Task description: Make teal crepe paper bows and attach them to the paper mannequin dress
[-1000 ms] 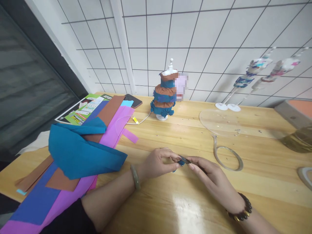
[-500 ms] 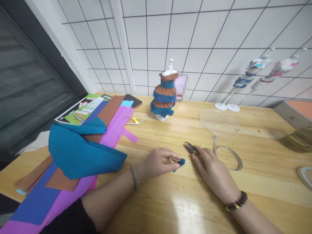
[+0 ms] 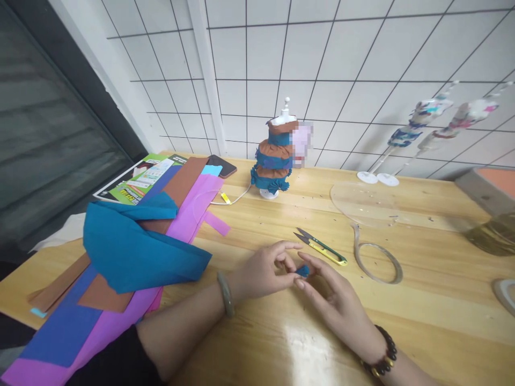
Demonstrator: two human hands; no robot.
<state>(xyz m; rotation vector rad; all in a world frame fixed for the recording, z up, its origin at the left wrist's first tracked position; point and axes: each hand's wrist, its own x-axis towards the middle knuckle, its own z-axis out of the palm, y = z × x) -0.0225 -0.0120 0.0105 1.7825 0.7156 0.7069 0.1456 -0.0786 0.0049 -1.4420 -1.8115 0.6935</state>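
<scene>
My left hand point(image 3: 265, 271) and my right hand point(image 3: 332, 300) meet over the wooden table point(image 3: 281, 338), both pinching a small teal paper piece point(image 3: 302, 271) between the fingertips. A pair of yellow-handled thread snips point(image 3: 322, 247) lies on the table just beyond my right hand, blades pointing left. Farther back stands a small mannequin point(image 3: 276, 153) dressed in brown and teal ruffled paper layers.
Sheets of teal point(image 3: 132, 246), brown, purple and pink paper lie at the left, over a green booklet point(image 3: 137, 179) and a phone point(image 3: 223, 165). A roll of clear tape point(image 3: 376, 262), a clear plastic disc and two tilted dressed mannequins point(image 3: 422, 120) are at the right.
My right hand held the snips at the teal piece, moved them away, laid them on the table, then came back to pinch the piece with my left hand.
</scene>
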